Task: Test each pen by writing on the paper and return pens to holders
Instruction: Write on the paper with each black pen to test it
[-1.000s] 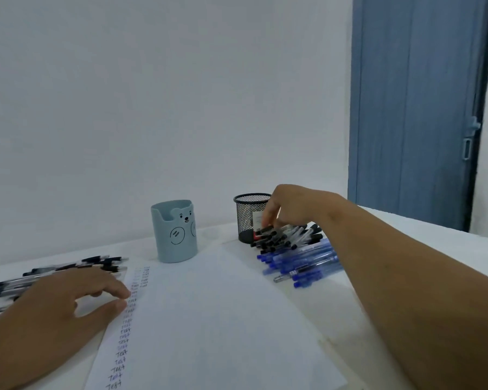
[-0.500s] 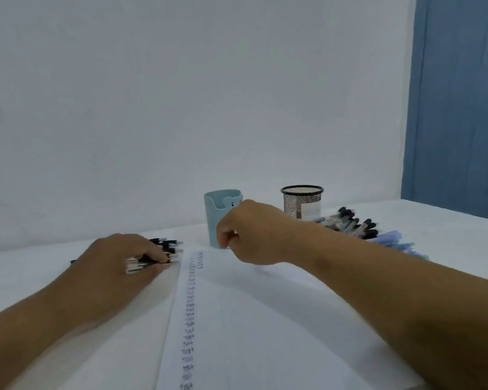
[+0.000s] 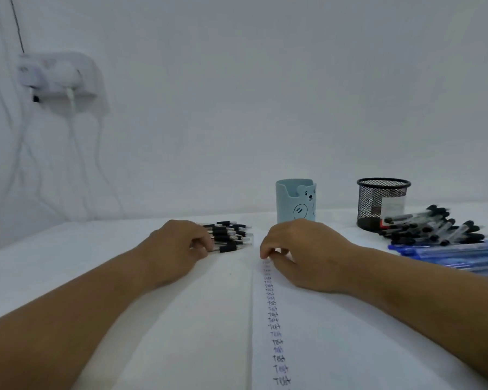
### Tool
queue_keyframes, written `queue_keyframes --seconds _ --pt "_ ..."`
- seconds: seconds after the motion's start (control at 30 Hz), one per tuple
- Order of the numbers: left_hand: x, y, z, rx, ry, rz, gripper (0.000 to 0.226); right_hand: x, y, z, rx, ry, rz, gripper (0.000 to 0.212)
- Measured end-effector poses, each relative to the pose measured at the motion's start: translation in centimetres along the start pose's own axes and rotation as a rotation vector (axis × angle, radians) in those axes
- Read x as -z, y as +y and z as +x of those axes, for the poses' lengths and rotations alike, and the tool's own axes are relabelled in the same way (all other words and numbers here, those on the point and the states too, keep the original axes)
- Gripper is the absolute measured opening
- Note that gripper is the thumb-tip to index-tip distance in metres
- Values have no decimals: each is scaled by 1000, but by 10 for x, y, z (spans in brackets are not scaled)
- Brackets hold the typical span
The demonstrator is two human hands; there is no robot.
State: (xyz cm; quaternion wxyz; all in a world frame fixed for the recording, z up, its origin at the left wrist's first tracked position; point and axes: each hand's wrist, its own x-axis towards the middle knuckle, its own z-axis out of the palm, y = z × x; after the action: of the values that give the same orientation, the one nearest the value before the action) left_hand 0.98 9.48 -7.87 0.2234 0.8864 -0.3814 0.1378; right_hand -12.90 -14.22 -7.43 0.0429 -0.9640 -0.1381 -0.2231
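A white paper (image 3: 350, 347) lies in front of me with a column of handwritten "Test" words (image 3: 273, 319) down its left edge. My right hand (image 3: 302, 251) hovers at the top of that column, fingertips pinched together on a pen that is almost wholly hidden. My left hand (image 3: 178, 246) lies left of the paper, its curled fingers and thumb gripping the ends of a pile of black-capped pens (image 3: 228, 237). Behind stand a light blue bear holder (image 3: 295, 201) and a black mesh holder (image 3: 382, 204). Right of them lie more black pens (image 3: 434, 226) and blue pens (image 3: 462, 254).
The white table (image 3: 40, 263) runs back to a plain white wall. A white socket box with hanging cables (image 3: 57, 74) is fixed to the wall at the upper left. Both forearms cross the near part of the table.
My right hand left the right pen pile and moved left to the top of the written column. My left hand shifted from the paper's edge onto the left pen pile. The view swung left.
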Motion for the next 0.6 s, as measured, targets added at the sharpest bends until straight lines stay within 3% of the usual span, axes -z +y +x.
queue_keyframes --seconds 0.1,0.2,0.3,0.37,0.47,0.53,0.6 --pt "4 4 0 -19 20 -2 27 -3 3 -1 -28 77 -5 22" --pt "8 13 2 -179 110 -51 29 -2 -1 0 -45 190 3 29" --pt "7 30 1 -371 181 -82 26 3 -10 2 -77 156 -29 40" --pt "4 40 0 -433 233 -112 23 6 -12 4 -99 100 -79 33" --pt "4 53 -5 -194 216 -351 17 6 -6 7 -129 111 -98 25" --pt "8 57 -8 69 120 -592 13 5 3 8 -167 138 -80 21" --pt "12 56 -10 233 -8 -801 26 3 12 6 -203 157 -57 18"
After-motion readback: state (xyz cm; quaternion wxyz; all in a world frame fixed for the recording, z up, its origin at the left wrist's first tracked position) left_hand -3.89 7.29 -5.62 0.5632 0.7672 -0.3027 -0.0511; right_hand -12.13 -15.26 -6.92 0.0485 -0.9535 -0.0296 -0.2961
